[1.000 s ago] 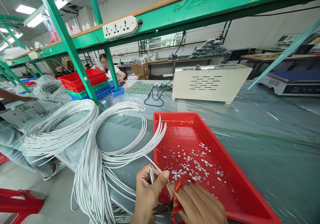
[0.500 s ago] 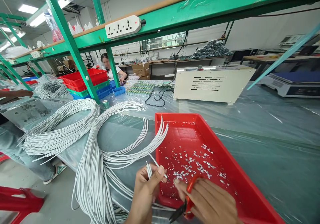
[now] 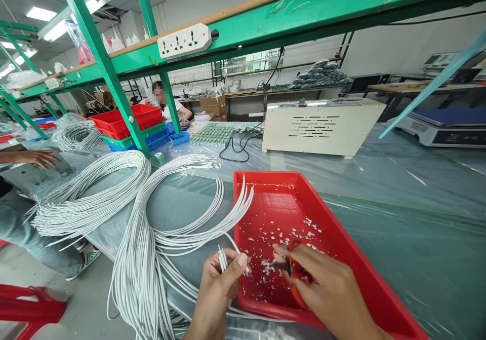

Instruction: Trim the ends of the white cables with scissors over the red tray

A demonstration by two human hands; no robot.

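Over a red tray [image 3: 279, 203], left hand [image 3: 217, 292] pinches white wire ends [image 3: 221, 257], right hand [image 3: 328, 292] clasps red cutters [image 3: 297, 273]; cutting low should contain scraps [image 3: 281, 239].

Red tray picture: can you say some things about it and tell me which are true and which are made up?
The left hand pinches thin white wire ends. True.
The right hand is empty. False: it grips red-handled cutters.
The red plastic tray holds small white scraps. True.
The cream metal box stands inside the tray. False: it stands on the plastic-covered table behind it.
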